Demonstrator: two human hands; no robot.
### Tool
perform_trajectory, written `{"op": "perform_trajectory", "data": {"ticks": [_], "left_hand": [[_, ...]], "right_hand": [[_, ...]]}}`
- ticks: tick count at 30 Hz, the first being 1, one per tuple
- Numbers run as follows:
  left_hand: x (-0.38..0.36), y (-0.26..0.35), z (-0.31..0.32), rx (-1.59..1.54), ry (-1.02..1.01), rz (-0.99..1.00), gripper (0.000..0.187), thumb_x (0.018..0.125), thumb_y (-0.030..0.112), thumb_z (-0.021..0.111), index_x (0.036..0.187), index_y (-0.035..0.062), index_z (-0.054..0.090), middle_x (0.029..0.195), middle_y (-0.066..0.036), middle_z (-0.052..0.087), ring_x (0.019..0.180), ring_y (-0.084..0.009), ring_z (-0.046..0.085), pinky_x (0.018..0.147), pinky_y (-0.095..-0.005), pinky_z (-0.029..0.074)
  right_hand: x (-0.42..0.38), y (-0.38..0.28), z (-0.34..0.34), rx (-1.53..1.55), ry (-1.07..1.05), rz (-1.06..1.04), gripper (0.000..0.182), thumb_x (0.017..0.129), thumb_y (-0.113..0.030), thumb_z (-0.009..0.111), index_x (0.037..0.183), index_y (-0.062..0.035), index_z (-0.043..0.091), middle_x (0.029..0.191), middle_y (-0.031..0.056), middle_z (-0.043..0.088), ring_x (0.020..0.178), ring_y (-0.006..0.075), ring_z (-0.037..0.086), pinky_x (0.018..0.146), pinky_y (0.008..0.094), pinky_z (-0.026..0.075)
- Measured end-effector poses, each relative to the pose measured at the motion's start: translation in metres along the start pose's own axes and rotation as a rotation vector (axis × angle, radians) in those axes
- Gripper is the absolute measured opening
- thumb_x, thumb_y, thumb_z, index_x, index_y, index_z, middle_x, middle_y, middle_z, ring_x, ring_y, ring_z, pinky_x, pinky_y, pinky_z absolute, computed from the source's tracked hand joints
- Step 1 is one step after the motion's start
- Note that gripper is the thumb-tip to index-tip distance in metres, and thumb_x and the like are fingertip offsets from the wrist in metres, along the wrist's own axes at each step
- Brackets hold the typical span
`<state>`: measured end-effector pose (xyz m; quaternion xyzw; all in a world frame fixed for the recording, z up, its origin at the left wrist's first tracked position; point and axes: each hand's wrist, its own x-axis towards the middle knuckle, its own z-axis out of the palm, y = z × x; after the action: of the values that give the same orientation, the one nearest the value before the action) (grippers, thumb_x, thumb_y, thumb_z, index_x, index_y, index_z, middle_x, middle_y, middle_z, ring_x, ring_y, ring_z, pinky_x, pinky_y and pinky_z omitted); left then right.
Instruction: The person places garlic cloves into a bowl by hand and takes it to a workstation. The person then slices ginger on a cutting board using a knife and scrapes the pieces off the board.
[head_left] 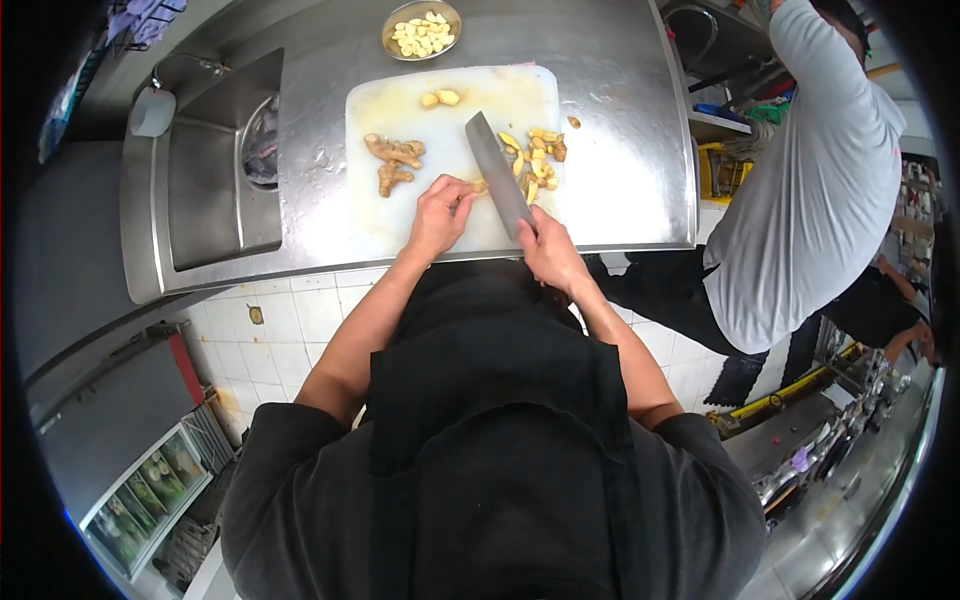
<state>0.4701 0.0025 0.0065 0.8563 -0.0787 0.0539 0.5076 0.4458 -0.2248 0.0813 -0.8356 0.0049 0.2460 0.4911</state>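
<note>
My right hand point(548, 248) grips the handle of a cleaver point(498, 172), its broad blade slanting up and left over the white cutting board point(455, 95). Just left of the blade, the fingers of my left hand point(441, 215) are closed on a small piece of ginger point(479, 187), which they partly hide. Unpeeled ginger root point(394, 152) lies on the board's left side. Two peeled ginger pieces point(440, 98) rest near its top. Right of the blade is a pile of ginger trimmings point(540, 160), some against the cleaver.
A metal bowl point(386, 40) of pale peeled pieces stands beyond the board on the steel counter point(315, 110). At the left is a sink point(215, 200) with a faucet. A person in a grey shirt point(810, 200) stands close on the right, beside the counter's end.
</note>
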Motion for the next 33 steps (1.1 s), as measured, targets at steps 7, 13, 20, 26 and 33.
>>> {"op": "perform_trajectory", "data": {"ticks": [7, 13, 20, 26, 33], "left_hand": [[-0.003, 0.0, 0.001, 0.007, 0.01, -0.008, 0.009, 0.094, 0.001, 0.075, 0.101, -0.0014, 0.078, 0.101, -0.014, 0.075, 0.085, -0.0231, 0.076, 0.072, -0.032, 0.063], [-0.004, 0.002, 0.001, -0.013, 0.041, -0.03, 0.008, 0.093, 0.0, 0.074, 0.1, -0.0013, 0.078, 0.1, -0.014, 0.075, 0.084, -0.0247, 0.076, 0.072, -0.0328, 0.063], [-0.002, 0.004, 0.002, -0.011, 0.053, -0.045, 0.008, 0.093, 0.002, 0.074, 0.098, -0.0013, 0.079, 0.1, -0.013, 0.077, 0.082, -0.0243, 0.076, 0.072, -0.0331, 0.062], [-0.004, 0.011, 0.003, -0.051, 0.059, -0.226, 0.01, 0.094, 0.004, 0.076, 0.102, -0.0006, 0.08, 0.098, -0.012, 0.077, 0.083, -0.0179, 0.075, 0.073, -0.0289, 0.06], [-0.003, -0.013, 0.005, -0.315, 0.072, -0.359, 0.017, 0.096, 0.009, 0.076, 0.109, -0.0021, 0.078, 0.092, -0.008, 0.076, 0.08, -0.0141, 0.072, 0.068, -0.0257, 0.057]], "right_hand": [[0.008, -0.005, -0.001, 0.141, -0.108, 0.132, 0.025, 0.111, -0.023, 0.051, 0.119, 0.0007, 0.056, 0.068, 0.0138, 0.062, 0.043, 0.021, 0.057, 0.04, 0.038, 0.047], [-0.012, 0.005, -0.002, 0.22, -0.148, 0.175, 0.024, 0.111, -0.022, 0.05, 0.118, -0.0002, 0.055, 0.064, 0.0114, 0.059, 0.042, 0.0205, 0.056, 0.04, 0.0377, 0.046], [0.014, 0.012, 0.003, 0.307, -0.179, 0.12, 0.028, 0.111, -0.023, 0.049, 0.126, -0.0007, 0.054, 0.062, 0.0055, 0.055, 0.041, 0.0156, 0.053, 0.038, 0.0342, 0.045], [0.011, 0.008, 0.011, 0.478, -0.169, 0.167, 0.029, 0.111, -0.025, 0.048, 0.128, -0.0017, 0.054, 0.061, 0.002, 0.051, 0.04, 0.0129, 0.049, 0.036, 0.0318, 0.044], [0.014, 0.003, 0.002, 0.596, -0.119, 0.178, 0.027, 0.113, -0.026, 0.048, 0.13, -0.0054, 0.052, 0.055, 0.0008, 0.048, 0.037, 0.0117, 0.046, 0.033, 0.0305, 0.043]]}}
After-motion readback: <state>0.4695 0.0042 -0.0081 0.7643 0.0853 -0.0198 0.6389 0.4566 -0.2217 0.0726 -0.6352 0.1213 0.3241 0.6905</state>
